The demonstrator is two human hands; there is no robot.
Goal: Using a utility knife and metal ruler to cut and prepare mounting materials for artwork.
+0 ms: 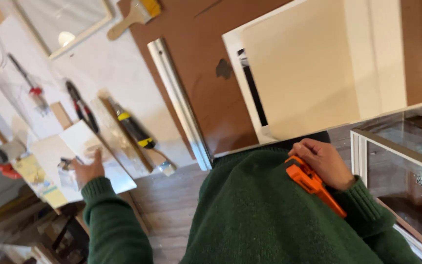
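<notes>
My right hand [324, 161] presses an orange tool [311, 183], shaped like a utility knife, against my green sweater near the lower edge of a cream board [304, 73]. My left hand [88, 168] reaches out over a white card [111, 171] on the left bench, fingers spread and blurred; a small dark object [66, 162] lies just beside it. I cannot tell whether the left hand touches the card.
On the white bench lie a chisel with a black and yellow handle [134, 128], pliers [81, 107], a red-collared screwdriver [30, 83] and a brush [133, 15]. A metal rail [179, 102] edges a brown board [196, 49]. A glass-fronted frame [401, 161] stands at the right.
</notes>
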